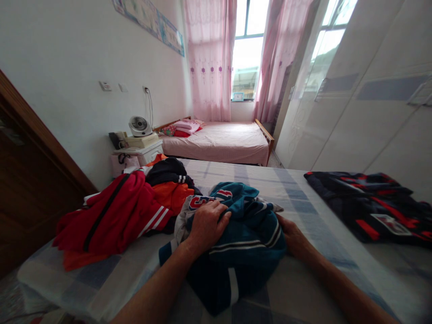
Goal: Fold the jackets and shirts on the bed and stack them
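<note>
A teal jersey (pixel 248 225) with white-and-black stripes lies bunched on the checked bedsheet in front of me. Grey cloth with red-and-navy lettering (pixel 184 216) shows along its left side. My left hand (pixel 207 225) presses on top of the jersey, fingers bent into the fabric near the number. At the jersey's right side, my right hand (pixel 293 234) grips the edge, its fingertips partly hidden by the cloth. To the left of the jersey, a heap holds a red garment (pixel 118 216) with white stripes, an orange one (pixel 172 195) and a black one (pixel 165 171).
Dark clothing with red patches (pixel 371 202) lies flat at the bed's right. Beyond the near bed (pixel 236 170) stand a second bed (pixel 222 139) with pink bedding and a nightstand (pixel 150 153) bearing a small fan (pixel 139 126). White wardrobe doors (pixel 357 121) line the right.
</note>
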Demonstrator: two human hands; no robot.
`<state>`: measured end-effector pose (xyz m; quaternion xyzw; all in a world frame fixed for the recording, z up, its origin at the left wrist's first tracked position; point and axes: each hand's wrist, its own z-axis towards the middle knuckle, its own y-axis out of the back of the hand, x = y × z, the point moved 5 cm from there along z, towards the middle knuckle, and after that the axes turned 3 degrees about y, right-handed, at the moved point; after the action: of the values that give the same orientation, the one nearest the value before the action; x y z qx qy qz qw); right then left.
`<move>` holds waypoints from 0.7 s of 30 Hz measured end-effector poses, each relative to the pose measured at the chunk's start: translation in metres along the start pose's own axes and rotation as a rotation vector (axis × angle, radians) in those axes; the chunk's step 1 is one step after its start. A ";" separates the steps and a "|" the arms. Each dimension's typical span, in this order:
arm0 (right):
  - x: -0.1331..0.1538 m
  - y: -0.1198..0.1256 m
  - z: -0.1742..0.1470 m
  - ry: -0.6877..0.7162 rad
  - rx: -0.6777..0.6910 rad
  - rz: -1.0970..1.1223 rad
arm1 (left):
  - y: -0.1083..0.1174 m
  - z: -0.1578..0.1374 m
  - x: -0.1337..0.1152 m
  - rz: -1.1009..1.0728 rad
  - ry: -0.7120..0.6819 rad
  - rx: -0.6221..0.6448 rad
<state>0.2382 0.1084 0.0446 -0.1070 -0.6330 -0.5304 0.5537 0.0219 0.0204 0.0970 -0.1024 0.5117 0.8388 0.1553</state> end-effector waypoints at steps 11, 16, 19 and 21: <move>0.003 0.002 0.000 -0.002 -0.024 -0.002 | -0.001 0.000 0.000 -0.004 -0.006 0.000; -0.002 0.001 0.000 -0.018 -0.023 0.008 | 0.001 -0.001 0.001 -0.052 0.001 -0.021; -0.001 0.001 0.000 -0.009 -0.045 -0.009 | 0.003 -0.001 0.002 -0.147 0.034 -0.042; 0.001 0.000 -0.001 0.000 -0.081 -0.035 | 0.006 0.001 0.005 -0.270 0.085 -0.074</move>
<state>0.2386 0.1074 0.0451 -0.1183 -0.6125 -0.5654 0.5397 0.0153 0.0194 0.1010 -0.2115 0.4681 0.8235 0.2409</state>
